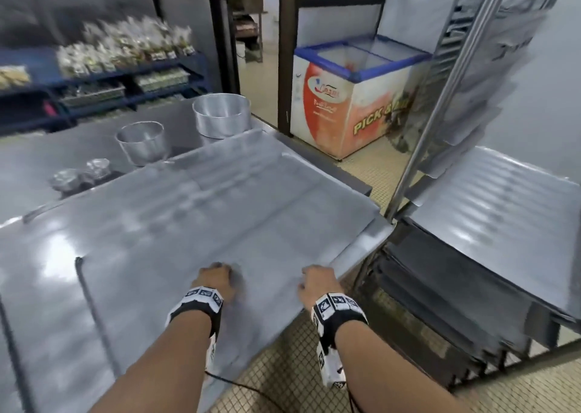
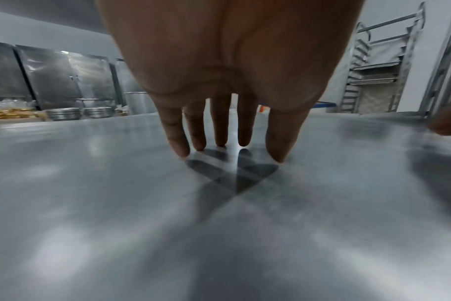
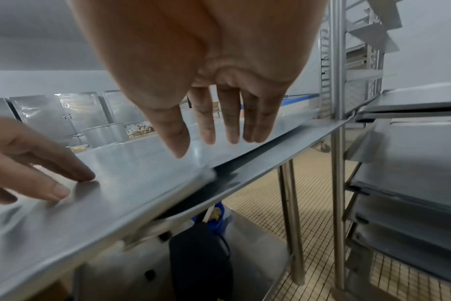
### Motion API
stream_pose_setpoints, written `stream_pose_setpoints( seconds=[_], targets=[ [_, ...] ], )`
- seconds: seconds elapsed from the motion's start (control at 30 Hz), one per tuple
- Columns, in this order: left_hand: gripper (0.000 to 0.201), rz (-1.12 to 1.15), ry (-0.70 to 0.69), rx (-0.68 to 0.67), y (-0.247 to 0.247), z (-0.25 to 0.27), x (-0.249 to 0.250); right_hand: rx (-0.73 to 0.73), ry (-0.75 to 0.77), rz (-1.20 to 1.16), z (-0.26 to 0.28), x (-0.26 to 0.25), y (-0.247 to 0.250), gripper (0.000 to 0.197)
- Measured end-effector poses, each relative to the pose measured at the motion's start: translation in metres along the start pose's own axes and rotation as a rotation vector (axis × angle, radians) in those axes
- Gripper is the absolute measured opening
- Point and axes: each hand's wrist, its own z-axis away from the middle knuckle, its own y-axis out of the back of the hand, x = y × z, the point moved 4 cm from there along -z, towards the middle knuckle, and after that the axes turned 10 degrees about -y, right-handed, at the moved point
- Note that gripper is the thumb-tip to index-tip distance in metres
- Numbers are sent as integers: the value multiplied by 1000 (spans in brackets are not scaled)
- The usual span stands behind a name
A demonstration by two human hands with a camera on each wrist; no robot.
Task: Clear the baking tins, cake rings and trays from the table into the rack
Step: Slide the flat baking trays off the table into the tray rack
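A large flat metal tray [image 1: 235,199] lies on the steel table [image 1: 37,287], close to its right corner. My left hand [image 1: 220,271] presses straight fingers [image 2: 179,146] onto the tray's near part [image 2: 219,224]. Just right of it my right hand [image 1: 314,279] hovers, fingers straight, over the tray's near right corner [image 3: 204,175] and holds nothing. Two round cake tins [image 1: 221,114] [image 1: 141,142] and some small foil cups [image 1: 78,173] stand at the table's far side. The tall rack [image 1: 456,82] stands to the right, with trays [image 1: 490,211] on its lower runners.
A chest freezer [image 1: 345,98] stands behind the table's far right corner. Blue shelves with bagged goods [image 1: 119,51] fill the back left. A dark bag [image 3: 201,260] sits under the table. Tiled floor [image 1: 314,365] separates table and rack.
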Motion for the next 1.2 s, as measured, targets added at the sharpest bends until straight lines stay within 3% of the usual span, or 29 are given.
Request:
stream_pose_setpoints(
  seconds=[0.17, 0.27, 0.37, 0.53, 0.7, 0.83, 1.07, 1.2],
  targets=[
    [44, 29, 11, 62, 6, 33, -70, -55, -155, 63, 21, -57, -50, 49],
    [52, 26, 43, 55, 12, 36, -109, -66, -264, 33, 37, -83, -75, 74],
    [44, 59, 99, 48, 23, 35, -146, -103, -309, -16, 49, -104, -94, 86],
    [34, 69, 171, 35, 42, 30, -205, -66, -393, -106, 60, -119, -105, 83],
    [88, -37, 229, 30, 72, 10, -252, -27, -447, -116, 67, -129, -111, 83],
    [109, -29, 217, 16, 88, -17, -271, -4, -447, -98, 72, -128, -113, 80],
    [113, 6, 275, -14, 98, -33, -269, -21, -524, -225, 71, -135, -114, 76],
    [100, 19, 311, -44, 118, -21, -263, 49, -565, -312, 68, -130, -109, 58]
  ],
)
